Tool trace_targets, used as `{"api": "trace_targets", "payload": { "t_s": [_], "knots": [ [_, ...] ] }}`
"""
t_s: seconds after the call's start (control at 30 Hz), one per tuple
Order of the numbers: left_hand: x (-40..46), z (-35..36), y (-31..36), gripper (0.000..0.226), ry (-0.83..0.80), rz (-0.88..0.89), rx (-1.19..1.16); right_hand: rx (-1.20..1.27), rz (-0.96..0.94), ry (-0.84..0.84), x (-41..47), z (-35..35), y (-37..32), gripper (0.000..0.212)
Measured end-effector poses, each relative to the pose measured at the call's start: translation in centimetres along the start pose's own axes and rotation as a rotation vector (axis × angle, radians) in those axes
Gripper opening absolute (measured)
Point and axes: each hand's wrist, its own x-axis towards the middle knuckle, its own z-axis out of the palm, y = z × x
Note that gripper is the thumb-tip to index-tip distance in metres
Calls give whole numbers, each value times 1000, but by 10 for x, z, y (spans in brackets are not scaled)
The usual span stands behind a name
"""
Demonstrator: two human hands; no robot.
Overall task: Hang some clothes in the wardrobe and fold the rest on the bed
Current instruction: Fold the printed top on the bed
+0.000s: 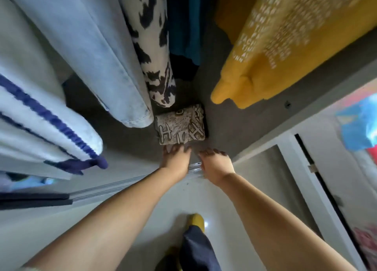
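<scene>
From my feed I see a folded garment (181, 126) lying on the dark grey wardrobe floor (224, 115), a compact, roughly square bundle of beige speckled fabric with large cream shapes outlined in dark lines. It sits just below the hems of the hanging clothes: a pale denim piece (85, 52) and a cream garment with black blotches (155, 52) hang right above its far edge, a white garment with a navy stripe and tie (51, 119) hangs to the left, teal fabric (187, 21) sits further back, and a yellow top printed with white lettering (281, 46) hangs to the right.

Both bare arms reach forward and down over the wardrobe's sliding-door track (193, 167). The left hand (176, 158) is palm down with its fingers stretched forward, the tips touching the near edge of the bundle; it grips nothing. The right hand (216, 164) is also palm down, its fingers bent loosely at the knuckles, just beside the bundle's near right corner and clear of it, holding nothing.

Below the arms, on the pale floor (142, 219), I see 1 yellow shoe (196, 221) under a dark trouser leg (195, 250).
</scene>
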Motion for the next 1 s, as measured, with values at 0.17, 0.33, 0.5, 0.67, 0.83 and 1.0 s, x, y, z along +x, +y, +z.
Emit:
{"api": "trace_targets", "payload": {
  "t_s": [0.17,0.33,0.5,0.67,0.83,1.0],
  "knots": [
    [-92,-54,5,50,-15,77,53,17,30,36,-71,-60,-22,38],
    [-166,-89,20,37,25,94,23,46,73,16,-145,-94,-35,38],
    [-190,-123,59,30,55,224,90,120,179,32,-203,-114,-19,34],
    [-194,-150,138,25,131,386,162,177,364,20,-274,-117,42,31],
    [-197,-162,236,28,153,587,225,219,561,16,-354,-101,128,31],
    [-199,-153,338,31,120,650,295,296,696,-5,-437,-72,206,25]
  ]
}}
